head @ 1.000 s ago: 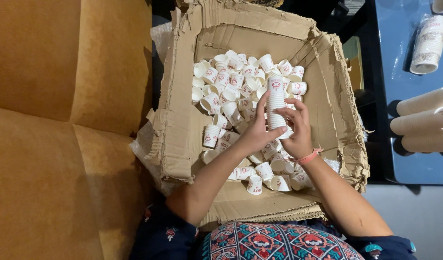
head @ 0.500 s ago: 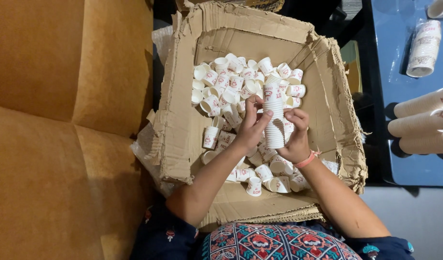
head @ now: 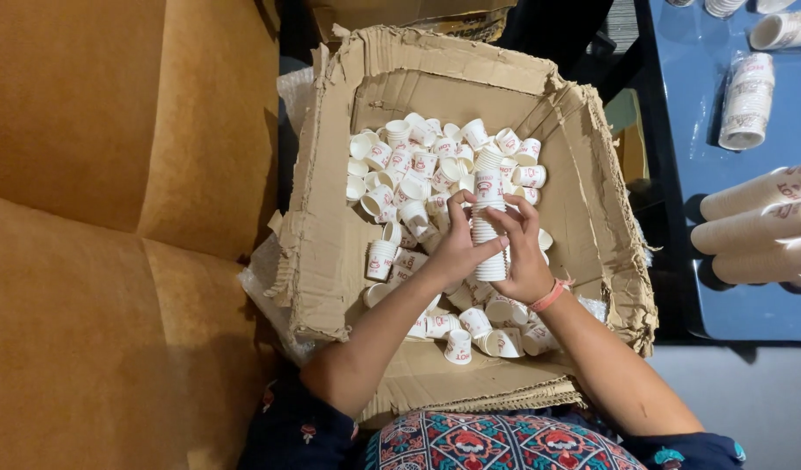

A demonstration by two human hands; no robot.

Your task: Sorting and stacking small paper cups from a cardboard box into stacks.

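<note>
White paper cups, nested into a stack (head: 488, 228), are sitting upright between both hands over the middle of a torn cardboard box (head: 331, 252). The left hand (head: 457, 248) is curling its fingers around the stack from 9 o'clock, thumb up near the top cup. The right hand (head: 524, 252) is closing on it from 3 o'clock, fingertips pinching the upper part; a pink band (head: 550, 296) is circling that wrist. Loose cups (head: 400, 165) are lying scattered in the box from 10 to 6 o'clock of the stack. More cup stacks (head: 757, 218) are lying on a blue table (head: 696, 104) at 3 o'clock. A brown couch (head: 113, 218) is filling the 9 o'clock side.
</note>
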